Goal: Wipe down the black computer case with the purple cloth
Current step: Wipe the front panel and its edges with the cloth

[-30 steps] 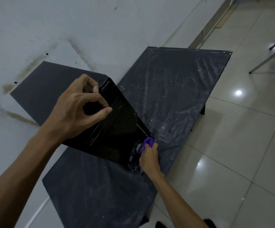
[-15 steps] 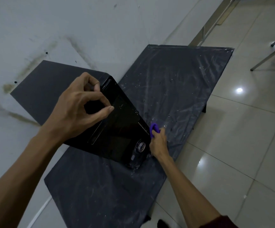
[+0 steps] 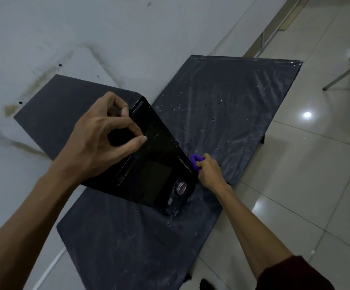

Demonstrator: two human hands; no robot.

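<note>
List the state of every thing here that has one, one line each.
black computer case: standing on the table, glossy panel facing the camera, steadied by one hand.
purple cloth: bunched up, held at the case's right edge.
left hand: fingers curled, gripping the case's upper edge.
right hand: pinching the cloth.
table: covered with a wrinkled black plastic sheet, speckled white.

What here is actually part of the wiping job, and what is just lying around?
Part of the job:
black computer case
purple cloth, gripped by the right hand at the case's side edge
left hand, holding the case's top

Just there:
plastic-covered table under the case
chair legs on the tiled floor
stained wall
</note>
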